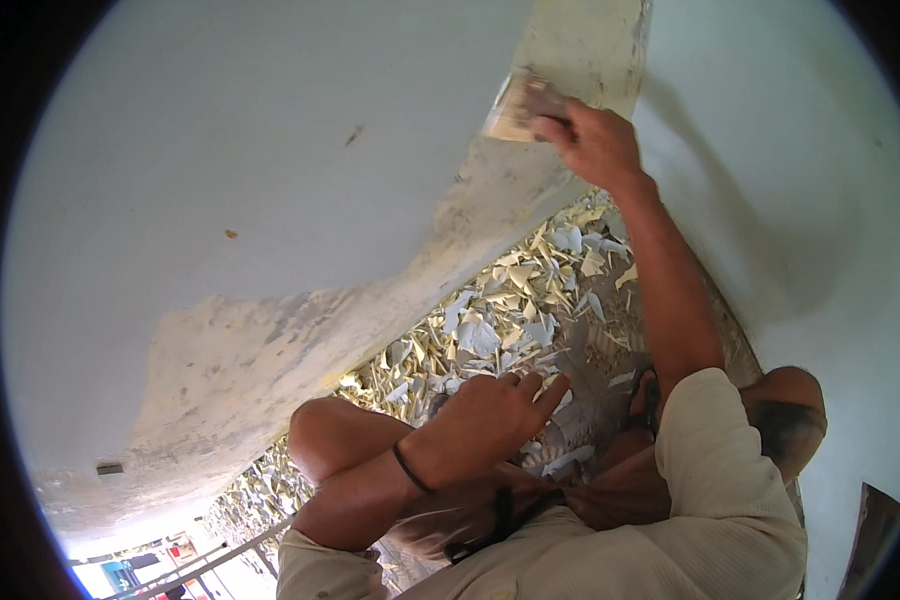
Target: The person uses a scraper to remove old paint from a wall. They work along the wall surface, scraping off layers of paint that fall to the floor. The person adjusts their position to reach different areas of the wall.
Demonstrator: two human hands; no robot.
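Note:
My right hand (604, 146) is shut on a broad-bladed scraper (521, 112), blurred as if moving. The scraper lies against the painted wall (270, 150), at the border between its pale paint and a bare, yellowish strip (581, 52) near the corner. My left hand (484, 420) hangs loosely in front of my knees, palm down and holding nothing, with its fingers slightly apart. Below both hands, white and cream paint flakes (495, 315) cover the floor along the wall's foot.
A second pale wall (780, 187) rises close on my right, with my arm's shadow on it. A stained, bare band (247, 360) runs along the lower left wall. My bent knees flank the flakes. At bottom left, a thin rail (202, 570) crosses a bright opening.

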